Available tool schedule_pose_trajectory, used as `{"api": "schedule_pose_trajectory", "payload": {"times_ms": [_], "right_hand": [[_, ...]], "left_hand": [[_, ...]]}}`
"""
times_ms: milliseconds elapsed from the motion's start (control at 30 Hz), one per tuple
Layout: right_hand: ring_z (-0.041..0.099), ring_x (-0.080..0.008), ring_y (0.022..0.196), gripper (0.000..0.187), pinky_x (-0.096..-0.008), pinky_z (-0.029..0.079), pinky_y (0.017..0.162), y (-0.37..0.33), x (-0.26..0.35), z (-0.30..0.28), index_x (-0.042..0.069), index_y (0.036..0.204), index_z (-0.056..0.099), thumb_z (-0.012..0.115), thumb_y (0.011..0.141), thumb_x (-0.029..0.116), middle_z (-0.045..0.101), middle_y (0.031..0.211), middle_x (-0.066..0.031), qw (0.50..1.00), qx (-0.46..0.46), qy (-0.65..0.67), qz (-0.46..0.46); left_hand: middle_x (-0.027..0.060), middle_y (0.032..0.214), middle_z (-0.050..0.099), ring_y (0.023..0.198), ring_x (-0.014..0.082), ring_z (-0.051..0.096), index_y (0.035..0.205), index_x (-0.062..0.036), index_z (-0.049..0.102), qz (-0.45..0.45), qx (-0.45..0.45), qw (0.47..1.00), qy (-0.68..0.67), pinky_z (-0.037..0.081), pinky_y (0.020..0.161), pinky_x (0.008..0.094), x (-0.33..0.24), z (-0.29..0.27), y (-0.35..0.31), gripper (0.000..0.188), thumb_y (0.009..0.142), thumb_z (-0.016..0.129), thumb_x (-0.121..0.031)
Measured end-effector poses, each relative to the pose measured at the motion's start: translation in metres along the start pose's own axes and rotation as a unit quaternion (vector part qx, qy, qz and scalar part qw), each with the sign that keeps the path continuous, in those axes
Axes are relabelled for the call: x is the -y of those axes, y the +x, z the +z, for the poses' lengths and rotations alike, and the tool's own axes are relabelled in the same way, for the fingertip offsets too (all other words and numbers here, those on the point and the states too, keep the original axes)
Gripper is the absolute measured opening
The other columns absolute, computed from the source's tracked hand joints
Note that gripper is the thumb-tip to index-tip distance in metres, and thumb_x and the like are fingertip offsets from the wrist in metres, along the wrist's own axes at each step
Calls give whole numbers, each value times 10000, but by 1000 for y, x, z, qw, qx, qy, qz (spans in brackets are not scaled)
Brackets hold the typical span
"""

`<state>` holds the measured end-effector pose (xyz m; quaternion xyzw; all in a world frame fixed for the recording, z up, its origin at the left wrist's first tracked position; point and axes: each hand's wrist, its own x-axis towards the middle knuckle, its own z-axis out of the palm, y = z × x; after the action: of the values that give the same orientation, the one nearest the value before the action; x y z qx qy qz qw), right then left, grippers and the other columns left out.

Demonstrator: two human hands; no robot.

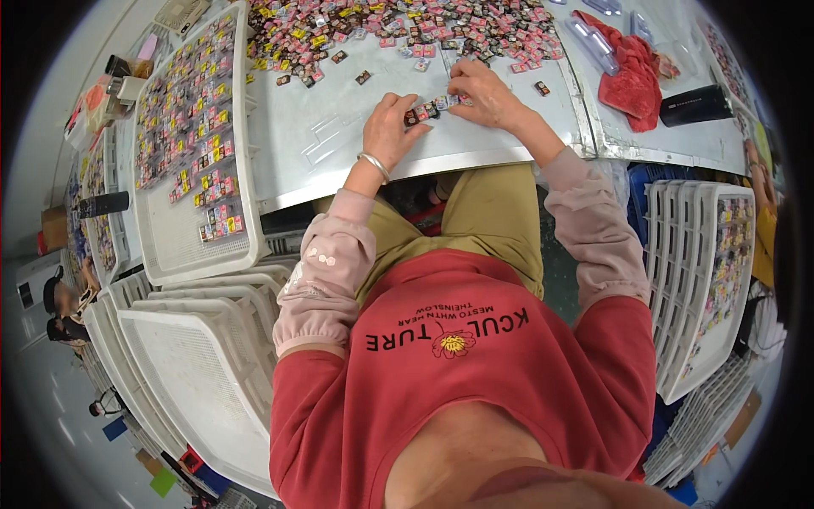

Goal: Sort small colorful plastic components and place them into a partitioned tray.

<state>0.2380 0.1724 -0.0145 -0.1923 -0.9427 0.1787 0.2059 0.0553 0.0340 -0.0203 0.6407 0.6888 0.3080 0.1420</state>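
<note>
Near the table's front edge, a short row of small printed blocks (pixel 437 108) in pink, black and white lies between my hands. My left hand (pixel 390 134), with a silver bangle at the wrist, has thumb and fingers curved round the left end of the row. At the other end my right hand (pixel 487 95) pinches the row with bent fingers. Part of that end is hidden under the fingers. Beyond my hands spreads a big heap of similar small blocks (pixel 407 25); several loose ones lie closer to me.
Clear plastic pieces (pixel 326 140) lie on the white table (pixel 297 174) left of my hands. A white tray (pixel 161 246) with packed block sets stands at the left, above stacked trays (pixel 178 339). To the right are a red cloth (pixel 629 76), a black cylinder (pixel 695 106) and more stacked trays (pixel 670 280).
</note>
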Motion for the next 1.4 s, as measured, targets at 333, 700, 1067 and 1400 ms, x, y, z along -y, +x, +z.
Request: {"api": "schedule_pose_trajectory", "payload": {"times_ms": [333,700,1067,1400], "right_hand": [[565,-286,962,367,-378,474,818,-34,-23,-38,44,1034,631,724,711,191,566,1037,-119,997,23,-57,55],[566,-311,904,462,-405,476,771,1,4,1,95,1172,578,716,738,168,537,976,-114,993,115,3,31],[567,-329,842,307,-413,477,727,-7,25,-5,83,1083,581,650,788,135,516,918,-122,993,106,19,41],[588,-331,849,286,-425,492,720,43,70,-1,111,1053,588,668,781,146,536,919,-116,997,65,26,-27]], "left_hand": [[123,887,564,800,302,586,1097,-82,635,14,44,998,48,482,726,387,-1,-3,17,467,673,781,-215],[118,879,558,812,313,595,1052,-111,661,20,48,998,34,488,731,394,-8,3,21,344,718,730,-157],[115,944,558,842,323,605,858,-74,637,27,4,999,46,509,735,410,-17,17,7,146,731,697,-116],[113,854,555,789,308,604,882,-66,623,28,-84,992,93,502,696,401,-1,-46,-15,149,737,656,-57]]}}
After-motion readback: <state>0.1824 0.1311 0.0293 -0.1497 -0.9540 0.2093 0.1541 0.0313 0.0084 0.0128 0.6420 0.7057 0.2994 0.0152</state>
